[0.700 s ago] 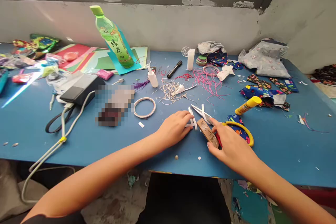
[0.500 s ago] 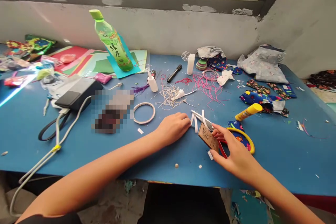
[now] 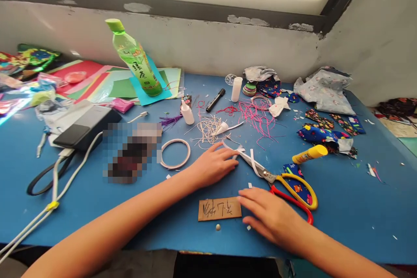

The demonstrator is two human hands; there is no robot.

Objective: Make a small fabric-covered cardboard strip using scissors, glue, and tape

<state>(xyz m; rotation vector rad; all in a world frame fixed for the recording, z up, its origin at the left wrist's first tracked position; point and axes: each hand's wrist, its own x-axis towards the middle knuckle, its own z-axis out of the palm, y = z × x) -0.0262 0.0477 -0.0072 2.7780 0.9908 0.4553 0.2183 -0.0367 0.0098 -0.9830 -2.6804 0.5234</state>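
A small brown cardboard piece with dark handwriting lies flat near the table's front edge. My right hand is open at its right end, fingertips at or very near the corner. My left hand rests on the table with its fingers apart, close to the tips of the scissors. These scissors have one yellow and one red handle and lie to the right, above my right hand. White paper strips lie by the blades, and the left fingertips are beside them.
On the blue table are a tilted green bottle, glue bottle, black marker, white threads, pink threads, white ring, yellow glue stick, power bank and fabric scraps.
The cardboard, earlier in my right hand, now lies flat further left and nearer the front edge. My right hand has moved down and left off it. My left fingers have spread.
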